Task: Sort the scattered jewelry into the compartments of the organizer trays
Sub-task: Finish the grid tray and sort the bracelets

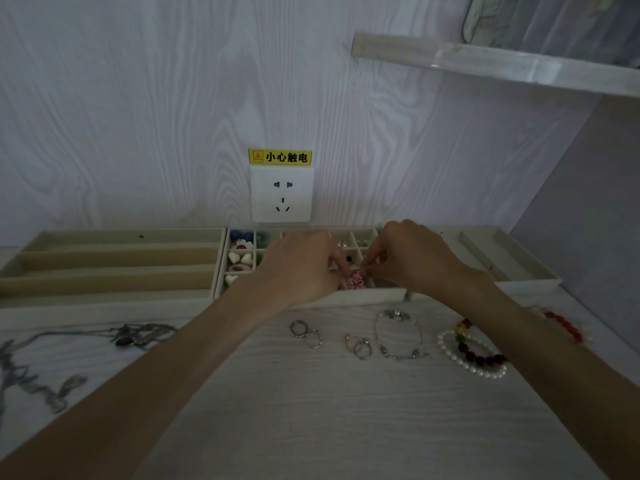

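Over the gridded organizer tray (363, 295) both hands meet — left hand (304, 265) and right hand (412, 258) pinching at a pink flower charm (355, 281) in a near cell. Beads fill cells left of them; rings (306, 333), chain bracelet (398, 336), pearl bracelet (471, 358) lie unsorted nearer the person — roughly half done.

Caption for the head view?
Both hands work a pink ornament into the grid tray; rings await.

Three organizer trays (110, 268) are sitting at the far side, the two hands (304, 268) reaching into the middle one. Four rings (298, 329) are lying just nearer than the hands, and one pearl bracelet (467, 362) under the right forearm.
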### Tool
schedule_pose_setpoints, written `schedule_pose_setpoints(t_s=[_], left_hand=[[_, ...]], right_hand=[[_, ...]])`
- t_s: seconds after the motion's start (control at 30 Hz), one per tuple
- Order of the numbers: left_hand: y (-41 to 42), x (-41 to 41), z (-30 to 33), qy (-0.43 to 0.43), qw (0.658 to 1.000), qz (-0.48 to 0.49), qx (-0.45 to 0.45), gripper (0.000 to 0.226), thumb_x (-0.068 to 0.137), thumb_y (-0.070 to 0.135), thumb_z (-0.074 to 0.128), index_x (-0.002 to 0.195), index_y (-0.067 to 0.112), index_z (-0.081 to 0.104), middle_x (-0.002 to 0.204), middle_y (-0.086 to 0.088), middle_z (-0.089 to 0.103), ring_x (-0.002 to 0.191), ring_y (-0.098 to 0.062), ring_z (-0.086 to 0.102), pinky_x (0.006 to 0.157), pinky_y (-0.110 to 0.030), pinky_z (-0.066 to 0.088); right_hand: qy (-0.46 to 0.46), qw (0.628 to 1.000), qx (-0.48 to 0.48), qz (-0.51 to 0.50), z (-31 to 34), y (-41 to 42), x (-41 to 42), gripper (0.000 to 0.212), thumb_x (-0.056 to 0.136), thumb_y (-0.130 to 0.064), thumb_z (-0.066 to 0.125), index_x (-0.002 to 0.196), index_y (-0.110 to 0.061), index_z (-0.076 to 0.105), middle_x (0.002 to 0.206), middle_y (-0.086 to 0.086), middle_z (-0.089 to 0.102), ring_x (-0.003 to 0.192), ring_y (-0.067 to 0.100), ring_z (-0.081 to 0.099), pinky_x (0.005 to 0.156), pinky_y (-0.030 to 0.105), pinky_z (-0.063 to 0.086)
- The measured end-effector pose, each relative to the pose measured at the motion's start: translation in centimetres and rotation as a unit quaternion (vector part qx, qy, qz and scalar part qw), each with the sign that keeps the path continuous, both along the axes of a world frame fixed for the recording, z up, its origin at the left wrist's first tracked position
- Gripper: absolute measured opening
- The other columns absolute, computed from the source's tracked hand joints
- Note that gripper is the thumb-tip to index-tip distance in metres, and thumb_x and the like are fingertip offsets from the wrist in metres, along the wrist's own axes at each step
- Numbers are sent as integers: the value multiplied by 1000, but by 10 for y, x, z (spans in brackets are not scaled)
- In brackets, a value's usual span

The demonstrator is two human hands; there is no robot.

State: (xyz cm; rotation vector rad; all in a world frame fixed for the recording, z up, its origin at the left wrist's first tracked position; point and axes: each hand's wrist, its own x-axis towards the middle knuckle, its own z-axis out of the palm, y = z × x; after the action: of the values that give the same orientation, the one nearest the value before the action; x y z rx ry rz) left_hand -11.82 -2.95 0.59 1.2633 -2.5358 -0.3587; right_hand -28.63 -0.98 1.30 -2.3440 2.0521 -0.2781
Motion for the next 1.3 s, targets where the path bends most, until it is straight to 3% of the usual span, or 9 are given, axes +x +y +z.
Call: schedule_pose_setpoints(t_s=[0.13, 0.27, 0.37, 0.53, 0.63, 0.8, 0.97, 1.13, 1.3], left_hand=[[3, 6, 2, -68, 995, -67, -15, 33, 94, 25, 44, 118, 40, 62, 104, 3, 48, 110, -15, 42, 82, -26, 30], [5, 10, 3, -141, 983, -112, -29, 40, 97, 31, 34, 133, 44, 47, 103, 8, 38, 96, -7, 26, 79, -24, 18], [8, 6, 5, -170, 978, -121, -29, 41, 98, 31, 30, 135, 46, 42, 97, 8, 30, 92, -8, 22, 80, -25, 20], [9, 2, 9, -198, 973, -115, -28, 42, 100, 32, 25, 135, 48, 40, 96, 6, 30, 93, -11, 26, 81, -29, 24], [8, 0, 10, -218, 969, -112, -21, 41, 100, 32, 24, 136, 45, 42, 96, 5, 28, 96, -12, 25, 87, -31, 26], [4, 1, 7, -193, 975, -114, -11, 41, 101, 30, 26, 136, 44, 42, 96, 6, 30, 96, -11, 26, 87, -29, 26], [4, 3, 9, -187, 976, -108, -9, 41, 101, 30, 26, 136, 43, 42, 96, 4, 30, 110, -15, 33, 99, -34, 30], [1, 6, 9, -169, 980, -103, 1, 42, 100, 27, 26, 136, 42, 43, 105, 2, 42, 110, -16, 36, 91, -30, 30], [-3, 7, 9, -171, 980, -98, -10, 42, 100, 25, 28, 136, 42, 43, 97, 7, 34, 98, -11, 32, 84, -27, 30]], right_hand=[[-42, 999, 2, 19, 11, 3, -10, 15, 83, -27, 68, 97, -30, 73, 73, -9, 59, 67, 6, 52, 55, 20, 36], [18, 994, 23, 106, 23, 7, -24, 30, 93, -14, 53, 104, -37, 70, 84, -5, 53, 82, 12, 42, 74, 29, 39], [82, 988, 35, 126, 24, 11, -19, 43, 92, -5, 47, 98, -42, 70, 83, -8, 48, 85, 12, 39, 73, 27, 29], [137, 979, 47, 141, 20, 16, -8, 31, 93, -24, 49, 104, -47, 66, 90, -7, 52, 86, 10, 34, 72, 23, 18], [154, 977, 57, 135, 14, 12, -3, 32, 95, -22, 47, 109, -45, 64, 93, -6, 55, 87, 9, 31, 74, 24, 18], [71, 989, 46, 119, 22, 13, -10, 34, 91, -17, 51, 100, -45, 68, 92, -2, 52, 85, 13, 39, 73, 25, 24], [123, 982, 64, 132, 14, 10, -6, 38, 93, -17, 46, 111, -46, 63, 83, -7, 44, 80, 10, 32, 62, 21, 19], [5, 994, 14, 104, 30, 3, -23, 41, 92, -4, 47, 105, -37, 69, 84, -5, 51, 81, 11, 45, 68, 22, 29], [80, 987, 43, 132, 20, 4, -10, 49, 91, -3, 43, 111, -42, 65, 79, -11, 43, 80, 9, 39, 66, 20, 23]])
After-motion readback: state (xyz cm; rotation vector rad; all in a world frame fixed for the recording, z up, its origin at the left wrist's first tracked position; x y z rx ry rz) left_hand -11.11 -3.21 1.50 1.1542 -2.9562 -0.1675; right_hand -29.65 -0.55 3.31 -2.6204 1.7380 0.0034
